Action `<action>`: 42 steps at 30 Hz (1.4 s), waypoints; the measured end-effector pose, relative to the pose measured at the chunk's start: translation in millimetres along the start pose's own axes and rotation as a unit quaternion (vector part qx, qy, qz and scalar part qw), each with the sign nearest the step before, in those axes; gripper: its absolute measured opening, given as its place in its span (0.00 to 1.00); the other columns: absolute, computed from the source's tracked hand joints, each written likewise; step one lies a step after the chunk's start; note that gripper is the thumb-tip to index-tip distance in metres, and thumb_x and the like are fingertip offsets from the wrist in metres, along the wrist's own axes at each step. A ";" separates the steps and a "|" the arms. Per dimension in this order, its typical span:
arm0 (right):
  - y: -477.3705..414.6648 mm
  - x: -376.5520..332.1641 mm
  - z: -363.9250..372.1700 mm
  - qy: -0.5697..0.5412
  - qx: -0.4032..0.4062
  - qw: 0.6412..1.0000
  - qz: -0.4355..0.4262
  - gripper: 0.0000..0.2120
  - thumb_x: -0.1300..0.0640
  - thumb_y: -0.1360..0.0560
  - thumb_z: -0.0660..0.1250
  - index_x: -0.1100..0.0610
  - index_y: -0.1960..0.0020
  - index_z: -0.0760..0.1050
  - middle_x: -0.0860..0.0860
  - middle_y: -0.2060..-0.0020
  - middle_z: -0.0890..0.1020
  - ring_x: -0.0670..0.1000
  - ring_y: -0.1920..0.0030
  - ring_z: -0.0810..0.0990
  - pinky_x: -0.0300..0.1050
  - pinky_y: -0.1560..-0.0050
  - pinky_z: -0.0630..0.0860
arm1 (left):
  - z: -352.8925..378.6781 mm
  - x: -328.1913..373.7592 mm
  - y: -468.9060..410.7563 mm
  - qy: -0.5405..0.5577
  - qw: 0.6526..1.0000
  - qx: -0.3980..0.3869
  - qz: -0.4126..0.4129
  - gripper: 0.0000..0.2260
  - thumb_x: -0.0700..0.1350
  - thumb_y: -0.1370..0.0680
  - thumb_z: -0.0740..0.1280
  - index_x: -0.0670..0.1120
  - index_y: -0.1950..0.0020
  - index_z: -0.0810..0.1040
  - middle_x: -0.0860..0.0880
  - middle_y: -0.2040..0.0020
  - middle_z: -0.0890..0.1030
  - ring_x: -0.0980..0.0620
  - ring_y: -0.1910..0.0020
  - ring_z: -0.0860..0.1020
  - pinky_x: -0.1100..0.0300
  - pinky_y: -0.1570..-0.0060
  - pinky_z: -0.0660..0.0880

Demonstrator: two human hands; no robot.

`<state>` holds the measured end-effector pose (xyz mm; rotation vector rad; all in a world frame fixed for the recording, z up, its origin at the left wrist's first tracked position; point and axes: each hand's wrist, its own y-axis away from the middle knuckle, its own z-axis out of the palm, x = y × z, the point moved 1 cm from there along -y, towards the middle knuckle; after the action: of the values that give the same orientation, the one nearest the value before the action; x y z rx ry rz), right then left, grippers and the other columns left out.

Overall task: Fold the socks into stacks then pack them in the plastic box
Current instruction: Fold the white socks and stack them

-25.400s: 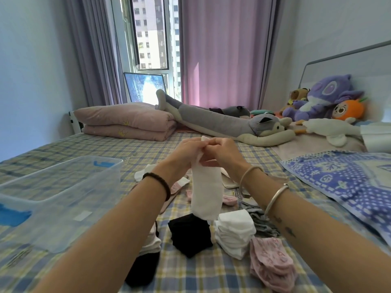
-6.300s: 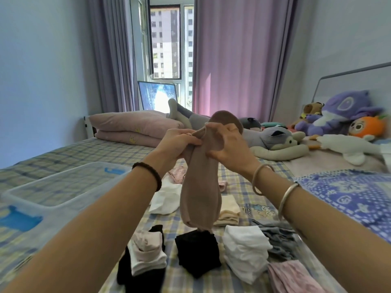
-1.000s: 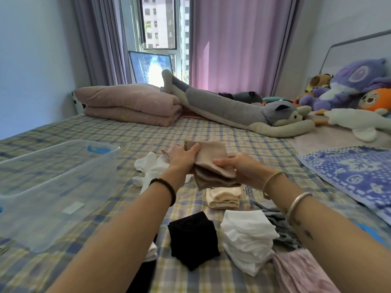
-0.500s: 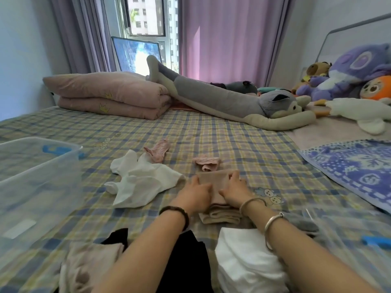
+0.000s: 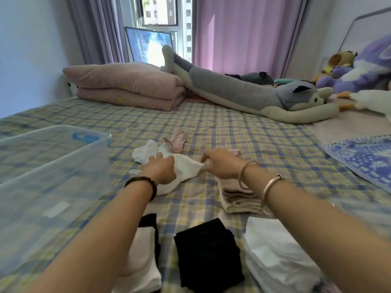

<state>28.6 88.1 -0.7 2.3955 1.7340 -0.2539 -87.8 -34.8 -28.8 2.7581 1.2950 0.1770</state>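
My left hand [image 5: 161,170] grips and my right hand [image 5: 220,163] pinches a loose white sock [image 5: 186,169] on the bed [image 5: 232,127] between them, plastic box [image 5: 42,176] left of my grip; I judge this the folding step, and next the sock needs lifting and straightening.
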 end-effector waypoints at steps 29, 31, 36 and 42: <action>-1.5 -65.5 9.6 -0.761 -0.052 0.645 0.044 0.15 0.63 0.20 0.52 0.67 0.40 0.72 0.54 0.68 0.81 0.51 0.68 0.80 0.41 0.67 0.78 | -35.8 -5.0 51.7 0.538 0.840 0.033 0.061 0.09 0.36 0.27 0.66 0.39 0.47 0.75 0.42 0.50 0.77 0.44 0.47 0.75 0.51 0.48 0.73; 2.4 -63.5 6.1 -0.734 -0.024 0.673 0.085 0.13 0.60 0.21 0.56 0.66 0.43 0.74 0.54 0.65 0.78 0.51 0.68 0.78 0.39 0.72 0.76 | -39.1 -8.6 54.7 0.523 0.849 0.052 0.052 0.07 0.38 0.26 0.67 0.36 0.50 0.78 0.42 0.53 0.78 0.44 0.49 0.76 0.52 0.50 0.73; 0.5 -53.3 7.2 -0.537 -0.009 0.828 0.161 0.16 0.53 0.25 0.65 0.60 0.41 0.73 0.53 0.51 0.75 0.52 0.51 0.75 0.47 0.51 0.76 | -37.6 -26.3 49.2 0.470 0.873 0.122 -0.047 0.06 0.40 0.24 0.63 0.39 0.54 0.79 0.44 0.57 0.78 0.46 0.54 0.76 0.58 0.62 0.73; -16.2 -62.2 45.0 -0.181 -0.064 0.981 0.028 0.18 0.60 0.24 0.62 0.61 0.36 0.73 0.56 0.37 0.76 0.55 0.38 0.74 0.45 0.38 0.70 | -19.4 -59.2 28.7 0.441 0.874 0.121 -0.167 0.16 0.39 0.23 0.58 0.36 0.37 0.71 0.38 0.40 0.76 0.40 0.43 0.76 0.51 0.43 0.74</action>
<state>-7.7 25.1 -30.2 2.1403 1.4708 -0.5164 -106.3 -98.1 -9.9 2.6231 2.0572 1.4646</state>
